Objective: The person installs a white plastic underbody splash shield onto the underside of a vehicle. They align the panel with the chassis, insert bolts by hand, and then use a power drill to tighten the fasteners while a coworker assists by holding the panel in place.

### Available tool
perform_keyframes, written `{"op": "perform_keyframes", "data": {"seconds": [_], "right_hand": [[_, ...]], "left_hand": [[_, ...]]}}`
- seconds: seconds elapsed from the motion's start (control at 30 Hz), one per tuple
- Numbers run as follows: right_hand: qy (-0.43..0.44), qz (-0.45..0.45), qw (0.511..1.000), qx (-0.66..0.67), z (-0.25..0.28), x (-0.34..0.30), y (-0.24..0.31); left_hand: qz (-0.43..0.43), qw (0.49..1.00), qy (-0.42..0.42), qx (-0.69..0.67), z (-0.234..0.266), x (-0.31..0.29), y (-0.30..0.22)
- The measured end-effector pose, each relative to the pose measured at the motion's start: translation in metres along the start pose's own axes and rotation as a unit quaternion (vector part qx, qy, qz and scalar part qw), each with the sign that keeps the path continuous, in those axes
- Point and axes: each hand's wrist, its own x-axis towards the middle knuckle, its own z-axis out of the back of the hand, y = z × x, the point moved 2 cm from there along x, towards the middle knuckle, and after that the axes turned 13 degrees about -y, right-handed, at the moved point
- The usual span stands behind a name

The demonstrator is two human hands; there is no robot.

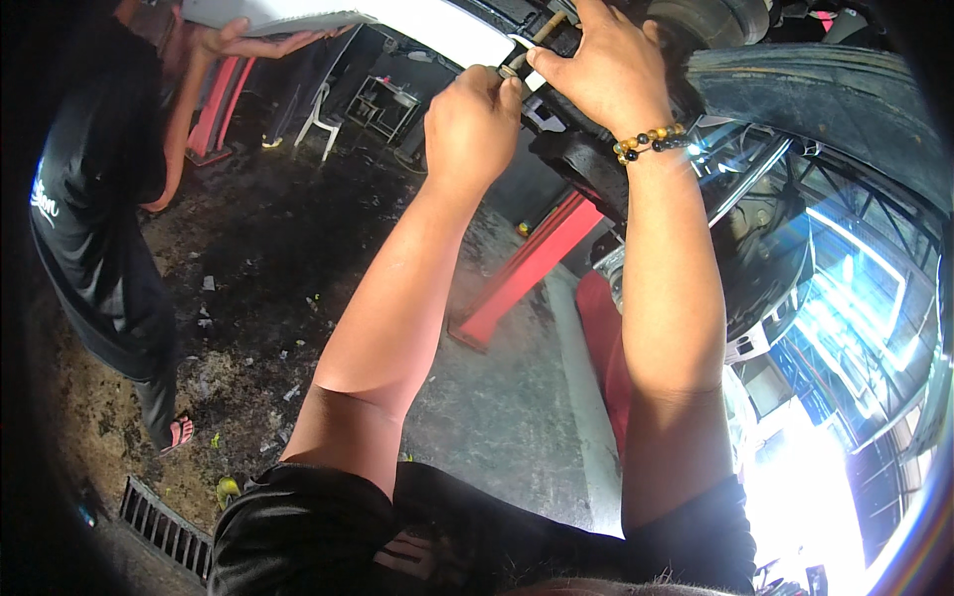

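Note:
Both my arms reach up to the underside of a raised vehicle. My left hand (pixel 470 121) is closed, thumb and forefinger pinching a small metal fitting (pixel 509 71) that I can see only in part. Just to its right, my right hand (pixel 611 68) is spread against the dark underbody parts, its thumb pointing toward the left hand's fingertips. A thin brass-coloured rod (pixel 549 27) shows in the gap between that thumb and the fingers. The right fingertips run out at the top edge. A beaded bracelet (pixel 651 142) circles my right wrist.
On the left a person in dark clothes (pixel 99 228) holds up a pale panel (pixel 273 15). Red lift posts (pixel 527 266) stand beyond my arms. A wheel-arch liner (pixel 825 109) hangs at upper right. A white chair (pixel 318 124) and a floor grate (pixel 164 526) are also there.

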Motion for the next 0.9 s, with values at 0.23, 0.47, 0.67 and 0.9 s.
{"op": "perform_keyframes", "data": {"seconds": [0.23,0.47,0.67,0.9], "right_hand": [[0.001,-0.007,1.000,0.007,0.001,-0.002,0.000],[0.006,-0.005,1.000,0.000,0.003,-0.001,0.004],[0.010,-0.007,1.000,0.001,0.004,-0.002,0.003],[-0.001,0.004,1.000,0.006,-0.001,-0.002,-0.001]], "left_hand": [[0.364,0.830,0.143,-0.397,0.004,-0.003,-0.003],[0.388,0.804,0.113,-0.436,0.002,-0.005,-0.002],[0.221,0.921,0.052,-0.317,-0.002,-0.001,0.006],[-0.038,0.998,-0.043,-0.024,0.011,0.000,-0.005]]}}
